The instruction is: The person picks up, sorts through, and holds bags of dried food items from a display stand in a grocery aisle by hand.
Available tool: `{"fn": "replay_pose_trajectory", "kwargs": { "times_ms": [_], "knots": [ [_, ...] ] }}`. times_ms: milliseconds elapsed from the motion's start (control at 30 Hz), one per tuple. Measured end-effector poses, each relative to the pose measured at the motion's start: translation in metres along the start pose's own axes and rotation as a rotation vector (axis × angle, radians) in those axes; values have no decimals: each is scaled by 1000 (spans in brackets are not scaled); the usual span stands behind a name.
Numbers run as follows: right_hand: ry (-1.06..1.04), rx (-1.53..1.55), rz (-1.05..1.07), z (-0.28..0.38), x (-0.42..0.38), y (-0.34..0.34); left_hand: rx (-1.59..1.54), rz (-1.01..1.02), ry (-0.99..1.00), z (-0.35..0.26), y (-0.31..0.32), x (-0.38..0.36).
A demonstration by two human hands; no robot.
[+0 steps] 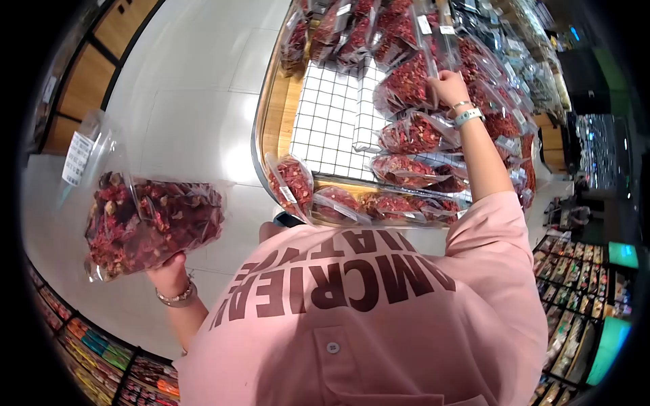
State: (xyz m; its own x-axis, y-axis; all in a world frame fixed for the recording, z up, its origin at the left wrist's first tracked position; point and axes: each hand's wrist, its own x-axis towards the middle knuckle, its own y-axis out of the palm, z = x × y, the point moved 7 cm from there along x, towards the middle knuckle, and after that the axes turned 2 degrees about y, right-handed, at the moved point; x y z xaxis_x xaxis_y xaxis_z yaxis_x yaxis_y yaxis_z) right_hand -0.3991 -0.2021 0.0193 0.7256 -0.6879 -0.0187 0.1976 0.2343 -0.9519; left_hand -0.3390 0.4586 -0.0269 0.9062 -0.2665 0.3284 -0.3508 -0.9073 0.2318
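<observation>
My left hand (172, 274) is out at the left, holding up a clear plastic bag of dried dark-red pieces (156, 220) from its lower edge. The fingers are mostly hidden behind this bag. Its clear top bears a white printed label (77, 159). At the upper right my right hand (449, 88) reaches over the display and is closed on the clear upper part of another bag of red pieces (408, 82). That bag lies among similar ones, and a further bag (413, 132) rests just below it.
The display table has a wooden rim (274, 115) and a white grid-patterned surface (325, 108). Several more bags line its near edge, including one with a label (291, 183). Pale tiled floor (203, 122) stretches left; stocked shelves (101, 345) stand lower left and right.
</observation>
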Motion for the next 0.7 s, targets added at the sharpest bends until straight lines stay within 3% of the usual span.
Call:
{"fn": "replay_pose_trajectory", "kwargs": {
  "times_ms": [100, 200, 267, 400, 500, 700],
  "knots": [
    [52, -7, 83, 7, -7, -1, -3, 21, 32, -16, 36, 20],
    [73, 347, 99, 2, -21, -15, -7, 38, 43, -28, 43, 21],
    [-170, 358, -165, 10, -44, -56, 13, 22, 55, -39, 65, 23],
    [-191, 705, -327, -45, -113, -120, -5, 44, 58, -58, 139, 9],
    [-41, 780, -423, -138, -147, -134, -29, 158, 8, -56, 206, -4],
    [325, 833, -613, -407, -203, -146, 70, 296, -248, -50, 360, -49]
  ]
}}
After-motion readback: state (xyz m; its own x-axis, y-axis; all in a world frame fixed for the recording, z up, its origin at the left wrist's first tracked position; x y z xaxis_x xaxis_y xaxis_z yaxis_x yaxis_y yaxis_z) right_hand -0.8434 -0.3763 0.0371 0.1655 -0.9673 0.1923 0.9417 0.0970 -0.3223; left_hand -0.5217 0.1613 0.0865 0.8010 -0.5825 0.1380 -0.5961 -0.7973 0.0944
